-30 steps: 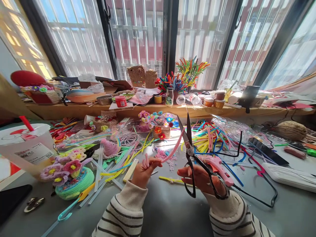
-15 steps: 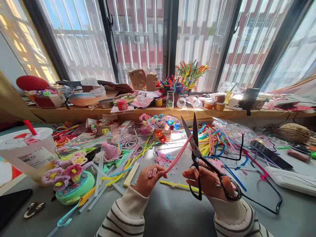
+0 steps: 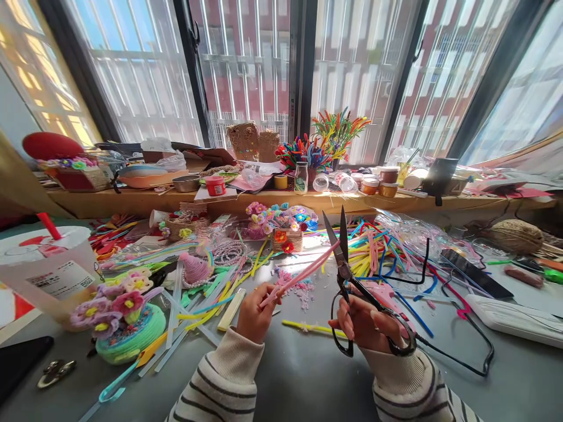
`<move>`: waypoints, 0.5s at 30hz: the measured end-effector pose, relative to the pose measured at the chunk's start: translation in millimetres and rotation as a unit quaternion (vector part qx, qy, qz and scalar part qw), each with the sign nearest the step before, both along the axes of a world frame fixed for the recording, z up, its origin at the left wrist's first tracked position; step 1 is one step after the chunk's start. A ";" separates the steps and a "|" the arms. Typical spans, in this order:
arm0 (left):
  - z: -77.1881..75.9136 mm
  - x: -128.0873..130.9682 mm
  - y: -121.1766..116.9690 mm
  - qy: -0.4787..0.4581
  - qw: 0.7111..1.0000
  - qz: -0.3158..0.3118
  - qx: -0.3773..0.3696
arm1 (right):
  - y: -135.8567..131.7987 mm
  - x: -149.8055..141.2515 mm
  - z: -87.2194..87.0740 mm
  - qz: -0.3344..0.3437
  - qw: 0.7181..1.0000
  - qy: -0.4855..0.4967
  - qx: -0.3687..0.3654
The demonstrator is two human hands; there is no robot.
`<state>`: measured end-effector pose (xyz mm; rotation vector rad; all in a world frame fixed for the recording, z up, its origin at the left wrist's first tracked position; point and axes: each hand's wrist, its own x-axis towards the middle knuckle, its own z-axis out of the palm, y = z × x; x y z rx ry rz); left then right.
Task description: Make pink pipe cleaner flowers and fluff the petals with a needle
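Note:
My left hand (image 3: 255, 313) pinches the near end of a long pink pipe cleaner (image 3: 303, 272), which slants up to the right. Its far end lies between the parted blades of big black scissors (image 3: 347, 275). My right hand (image 3: 363, 325) grips the scissor handles, blades pointing up and away. Both arms wear striped sleeves. A yellow pipe cleaner (image 3: 308, 327) lies on the grey table (image 3: 303, 381) between my hands. Pink fluff clippings (image 3: 299, 287) lie just beyond them.
A pink glue gun (image 3: 387, 296) with a black cord (image 3: 466, 351) lies behind my right hand. A heap of coloured pipe cleaners (image 3: 378, 246) sits beyond. At left stand a drink cup (image 3: 48, 272) and a flower craft (image 3: 123, 319). The windowsill (image 3: 264, 199) holds jars and boxes.
The pipe cleaner has tipped lower and its tip now sits deeper between the blades. My left hand slid along it to its near end. Scissors stayed nearly in place.

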<state>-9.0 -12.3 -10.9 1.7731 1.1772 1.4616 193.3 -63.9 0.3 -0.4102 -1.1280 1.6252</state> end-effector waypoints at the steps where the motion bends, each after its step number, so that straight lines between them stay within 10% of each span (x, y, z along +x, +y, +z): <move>1: 0.7 -0.3 -0.2 0.010 1.000 -0.009 -0.002 | 0.1 0.0 0.2 -0.005 1.000 0.001 0.001; 15: 2.2 -1.8 0.7 0.027 1.000 -0.001 -0.011 | -3.1 -1.4 -1.9 -0.022 0.998 -0.037 0.053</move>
